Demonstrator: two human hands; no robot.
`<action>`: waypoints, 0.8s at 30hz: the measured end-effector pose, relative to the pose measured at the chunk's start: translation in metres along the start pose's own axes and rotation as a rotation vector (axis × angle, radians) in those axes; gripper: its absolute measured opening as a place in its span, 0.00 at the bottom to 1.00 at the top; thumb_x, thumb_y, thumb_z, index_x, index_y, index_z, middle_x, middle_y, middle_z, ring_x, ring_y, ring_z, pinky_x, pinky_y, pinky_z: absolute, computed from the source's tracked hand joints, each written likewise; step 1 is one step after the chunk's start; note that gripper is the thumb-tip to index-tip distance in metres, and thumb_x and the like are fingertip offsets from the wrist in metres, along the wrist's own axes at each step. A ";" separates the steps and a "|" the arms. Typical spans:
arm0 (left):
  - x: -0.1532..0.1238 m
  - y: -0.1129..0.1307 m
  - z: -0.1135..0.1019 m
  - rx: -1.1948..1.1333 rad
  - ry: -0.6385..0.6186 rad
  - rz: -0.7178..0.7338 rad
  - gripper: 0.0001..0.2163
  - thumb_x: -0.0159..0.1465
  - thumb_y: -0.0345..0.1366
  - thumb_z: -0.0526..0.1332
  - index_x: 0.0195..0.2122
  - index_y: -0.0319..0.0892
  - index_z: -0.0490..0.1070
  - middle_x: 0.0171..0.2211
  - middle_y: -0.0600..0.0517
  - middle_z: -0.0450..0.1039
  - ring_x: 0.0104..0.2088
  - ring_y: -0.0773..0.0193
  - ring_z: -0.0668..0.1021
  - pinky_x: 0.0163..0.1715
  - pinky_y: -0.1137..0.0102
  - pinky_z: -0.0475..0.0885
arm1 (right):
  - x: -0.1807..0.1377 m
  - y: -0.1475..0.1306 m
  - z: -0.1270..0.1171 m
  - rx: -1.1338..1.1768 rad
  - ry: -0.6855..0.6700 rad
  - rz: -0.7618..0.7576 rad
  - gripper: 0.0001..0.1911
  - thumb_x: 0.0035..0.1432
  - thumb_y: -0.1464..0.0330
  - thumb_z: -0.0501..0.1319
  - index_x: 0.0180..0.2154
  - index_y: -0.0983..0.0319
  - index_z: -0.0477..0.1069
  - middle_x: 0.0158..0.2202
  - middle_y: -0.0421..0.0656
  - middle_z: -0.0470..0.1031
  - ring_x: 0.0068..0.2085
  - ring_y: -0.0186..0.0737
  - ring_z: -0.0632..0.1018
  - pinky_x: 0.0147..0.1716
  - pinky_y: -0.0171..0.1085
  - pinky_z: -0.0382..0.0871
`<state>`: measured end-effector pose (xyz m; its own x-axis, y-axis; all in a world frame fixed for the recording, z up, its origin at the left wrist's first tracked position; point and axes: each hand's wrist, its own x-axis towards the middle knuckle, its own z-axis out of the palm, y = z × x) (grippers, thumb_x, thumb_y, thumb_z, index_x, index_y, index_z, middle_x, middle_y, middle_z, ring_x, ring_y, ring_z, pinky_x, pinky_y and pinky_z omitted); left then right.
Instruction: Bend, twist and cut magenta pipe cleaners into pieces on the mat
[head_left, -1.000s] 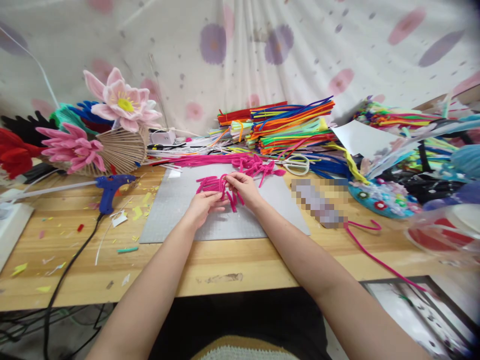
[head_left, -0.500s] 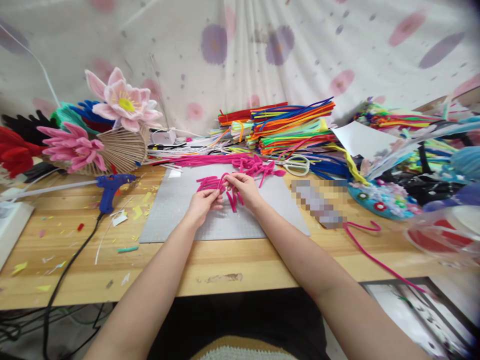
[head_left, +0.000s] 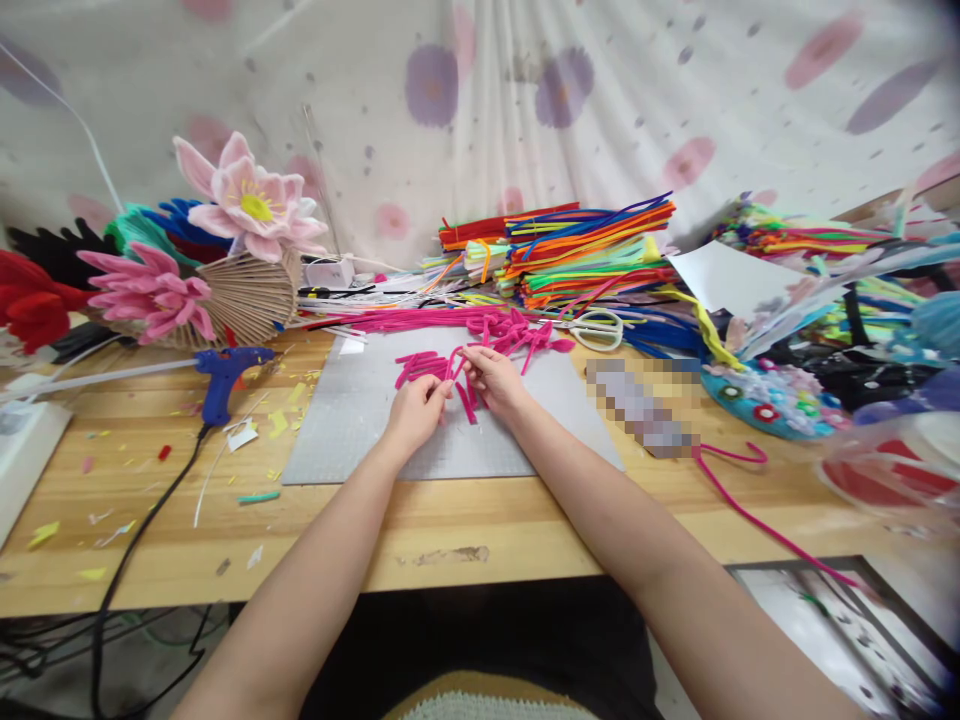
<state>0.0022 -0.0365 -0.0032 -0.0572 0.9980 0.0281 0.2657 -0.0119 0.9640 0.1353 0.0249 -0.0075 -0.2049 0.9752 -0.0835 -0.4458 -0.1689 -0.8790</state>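
Note:
Over the grey cutting mat (head_left: 352,430), a short magenta pipe cleaner (head_left: 454,362) is bent between my two hands. The fingertips of my left hand (head_left: 421,405) pinch its lower end. My right hand (head_left: 491,378) pinches it higher up, close to the bend. Cut magenta pipe cleaner pieces (head_left: 416,366) lie on the mat just behind my left hand, and a few more (head_left: 468,405) lie between the hands. Behind my right hand rests a heap of shaped magenta pipe cleaners (head_left: 517,332).
A blue glue gun (head_left: 220,385) with a black cord stands left of the mat. White-handled scissors (head_left: 598,330) lie behind it, before bundles of coloured pipe cleaners (head_left: 585,245). Pink fuzzy flowers (head_left: 251,200) stand at the left; a decorated blue piece (head_left: 765,405) sits right.
The fingertips have drawn slightly apart, and the bent pipe cleaner shows more plainly between them. The whole view has shifted a little.

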 end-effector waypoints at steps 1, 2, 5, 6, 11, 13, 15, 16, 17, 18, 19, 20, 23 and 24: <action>0.000 0.002 0.002 -0.083 -0.024 -0.045 0.12 0.56 0.44 0.60 0.22 0.41 0.66 0.14 0.58 0.62 0.14 0.72 0.66 0.19 0.74 0.65 | 0.000 -0.001 -0.001 0.016 -0.024 0.007 0.16 0.36 0.62 0.69 0.28 0.63 0.70 0.19 0.34 0.65 0.18 0.23 0.61 0.13 0.27 0.42; -0.001 0.003 0.003 -0.172 -0.051 -0.092 0.13 0.55 0.44 0.60 0.22 0.40 0.66 0.14 0.59 0.61 0.14 0.72 0.65 0.18 0.74 0.66 | 0.000 -0.001 -0.001 0.031 -0.063 0.020 0.17 0.37 0.62 0.68 0.32 0.62 0.71 0.19 0.33 0.64 0.18 0.23 0.61 0.14 0.26 0.43; -0.002 0.008 0.005 -0.369 -0.128 -0.181 0.14 0.52 0.45 0.63 0.22 0.38 0.66 0.14 0.59 0.60 0.14 0.74 0.64 0.18 0.73 0.68 | -0.001 -0.004 -0.002 0.061 -0.211 0.099 0.19 0.41 0.60 0.67 0.37 0.62 0.72 0.18 0.32 0.59 0.18 0.23 0.59 0.14 0.26 0.43; -0.002 0.009 0.005 -0.406 -0.145 -0.193 0.15 0.51 0.45 0.64 0.23 0.38 0.66 0.14 0.59 0.60 0.14 0.75 0.64 0.18 0.74 0.69 | -0.001 -0.004 -0.002 0.065 -0.245 0.120 0.18 0.42 0.60 0.66 0.35 0.63 0.73 0.18 0.32 0.57 0.18 0.23 0.58 0.14 0.26 0.44; -0.003 0.011 0.002 -0.472 -0.177 -0.226 0.15 0.46 0.44 0.68 0.23 0.36 0.68 0.15 0.58 0.62 0.16 0.75 0.65 0.20 0.73 0.71 | 0.002 -0.003 -0.005 0.047 -0.258 0.134 0.14 0.46 0.61 0.65 0.30 0.66 0.73 0.17 0.33 0.57 0.18 0.22 0.55 0.14 0.26 0.45; -0.003 0.011 0.002 -0.461 -0.178 -0.227 0.15 0.46 0.43 0.68 0.24 0.36 0.69 0.16 0.57 0.64 0.16 0.75 0.66 0.21 0.72 0.72 | 0.003 -0.003 -0.006 0.030 -0.233 0.123 0.12 0.46 0.63 0.65 0.29 0.66 0.72 0.17 0.33 0.58 0.18 0.22 0.55 0.14 0.26 0.45; -0.003 0.011 0.003 -0.450 -0.179 -0.229 0.13 0.46 0.41 0.68 0.24 0.36 0.70 0.17 0.56 0.67 0.17 0.74 0.68 0.21 0.72 0.72 | 0.003 -0.004 -0.006 0.031 -0.219 0.114 0.11 0.46 0.64 0.65 0.28 0.67 0.72 0.18 0.34 0.59 0.17 0.21 0.56 0.13 0.25 0.46; -0.003 0.011 0.004 -0.446 -0.180 -0.233 0.12 0.46 0.40 0.68 0.23 0.36 0.69 0.18 0.55 0.68 0.18 0.73 0.69 0.22 0.72 0.72 | 0.003 -0.005 -0.006 0.037 -0.219 0.114 0.10 0.46 0.65 0.65 0.28 0.67 0.72 0.18 0.34 0.60 0.17 0.21 0.56 0.13 0.25 0.46; -0.003 0.012 0.004 -0.442 -0.180 -0.239 0.12 0.47 0.39 0.68 0.23 0.36 0.69 0.18 0.54 0.68 0.18 0.72 0.70 0.22 0.72 0.72 | 0.003 -0.005 -0.006 0.042 -0.222 0.116 0.10 0.46 0.65 0.65 0.28 0.67 0.73 0.18 0.34 0.60 0.18 0.21 0.56 0.13 0.25 0.46; -0.003 0.012 0.004 -0.440 -0.178 -0.246 0.11 0.47 0.38 0.68 0.22 0.36 0.69 0.18 0.54 0.69 0.19 0.72 0.71 0.22 0.72 0.72 | 0.002 -0.006 -0.006 0.045 -0.226 0.119 0.10 0.46 0.65 0.65 0.28 0.67 0.73 0.18 0.34 0.60 0.18 0.21 0.57 0.14 0.25 0.47; -0.003 0.012 0.005 -0.441 -0.172 -0.253 0.10 0.47 0.37 0.68 0.22 0.36 0.69 0.18 0.54 0.69 0.19 0.72 0.71 0.22 0.72 0.72 | 0.002 -0.007 -0.006 0.044 -0.229 0.123 0.10 0.46 0.66 0.64 0.28 0.66 0.73 0.18 0.34 0.61 0.18 0.21 0.57 0.14 0.25 0.47; -0.003 0.011 0.005 -0.442 -0.165 -0.259 0.10 0.47 0.37 0.68 0.22 0.36 0.70 0.18 0.54 0.69 0.19 0.72 0.71 0.22 0.72 0.72 | 0.002 -0.008 -0.006 0.041 -0.231 0.129 0.10 0.46 0.65 0.64 0.29 0.66 0.73 0.19 0.35 0.61 0.18 0.21 0.58 0.14 0.25 0.48; -0.002 0.011 0.004 -0.436 -0.149 -0.281 0.09 0.48 0.35 0.67 0.23 0.35 0.70 0.18 0.53 0.71 0.18 0.72 0.71 0.23 0.72 0.72 | 0.002 -0.010 -0.007 0.015 -0.228 0.143 0.11 0.46 0.64 0.64 0.29 0.66 0.73 0.19 0.35 0.62 0.18 0.22 0.59 0.14 0.26 0.48; -0.002 0.011 0.004 -0.425 -0.148 -0.289 0.08 0.48 0.35 0.67 0.23 0.35 0.70 0.18 0.53 0.71 0.18 0.72 0.71 0.22 0.72 0.72 | 0.002 -0.009 -0.007 0.003 -0.223 0.141 0.12 0.46 0.63 0.65 0.29 0.66 0.73 0.19 0.35 0.62 0.17 0.22 0.58 0.14 0.26 0.48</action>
<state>0.0092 -0.0385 0.0061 0.0737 0.9622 -0.2622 -0.1554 0.2708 0.9500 0.1451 0.0296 -0.0027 -0.4517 0.8866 -0.0991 -0.4018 -0.3014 -0.8647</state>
